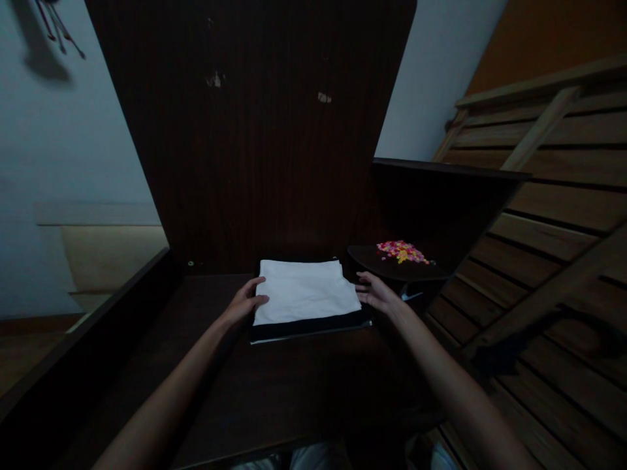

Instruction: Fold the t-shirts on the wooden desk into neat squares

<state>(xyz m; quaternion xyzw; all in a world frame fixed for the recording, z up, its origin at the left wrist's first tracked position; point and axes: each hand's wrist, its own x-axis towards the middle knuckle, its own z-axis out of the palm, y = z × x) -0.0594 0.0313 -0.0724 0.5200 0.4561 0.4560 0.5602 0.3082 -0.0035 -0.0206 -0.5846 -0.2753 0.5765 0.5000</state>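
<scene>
White cloth point(306, 292) lies between outstretched left hand point(243, 303) and right hand point(378, 294), fingers loosely parted at its edges.

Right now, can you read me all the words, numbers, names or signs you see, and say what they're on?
There are none I can read.
White cloth: no letters or numbers show on its top.
Big dark board: its pale spots look like scuffs, not writing.
Colourful bits on the little shelf: too small to tell whether anything is written on them.
</scene>
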